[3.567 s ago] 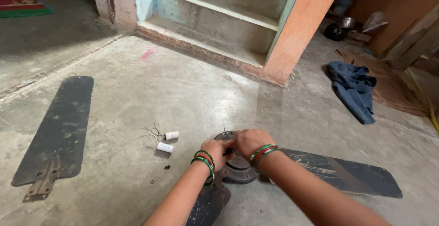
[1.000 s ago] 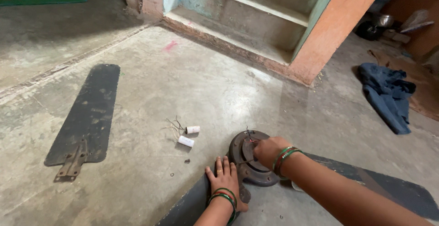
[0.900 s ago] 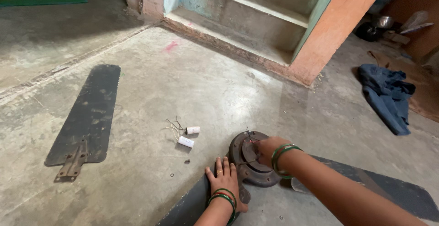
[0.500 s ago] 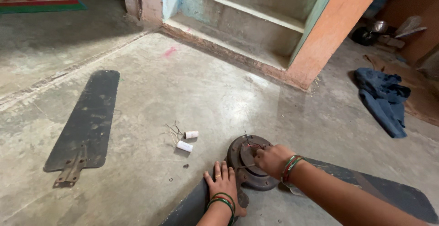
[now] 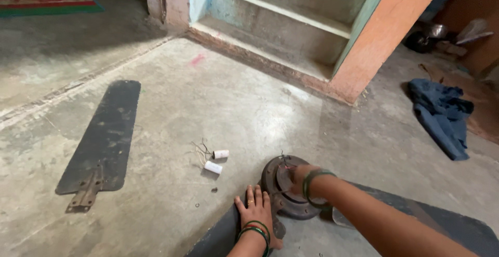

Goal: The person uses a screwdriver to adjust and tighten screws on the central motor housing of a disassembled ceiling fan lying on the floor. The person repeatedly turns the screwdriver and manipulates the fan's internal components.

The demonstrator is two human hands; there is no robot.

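A round rusty ceiling-fan motor housing [image 5: 275, 176] lies on the concrete floor, with dark blades attached toward me on both sides. My right hand [image 5: 300, 178] rests on its top, fingers curled around the centre part; what they grip is hidden. My left hand [image 5: 255, 213] lies flat, fingers spread, on the near-left blade [image 5: 221, 236] beside the housing. Both wrists wear green and red bangles. Thin wires stick up from the housing's far edge.
A detached dark fan blade [image 5: 106, 135] with a metal bracket lies to the left. Two small white capacitors [image 5: 216, 161] with wires and a few tiny screws lie near the motor. Steps [image 5: 280, 15] and an orange pillar [image 5: 382, 33] stand beyond; blue cloth [image 5: 442, 114] lies right.
My right hand stays on the motor housing, shifting slightly over its centre. My left hand moved off the housing and down onto the blade earlier and now holds still. The view drifted a little.
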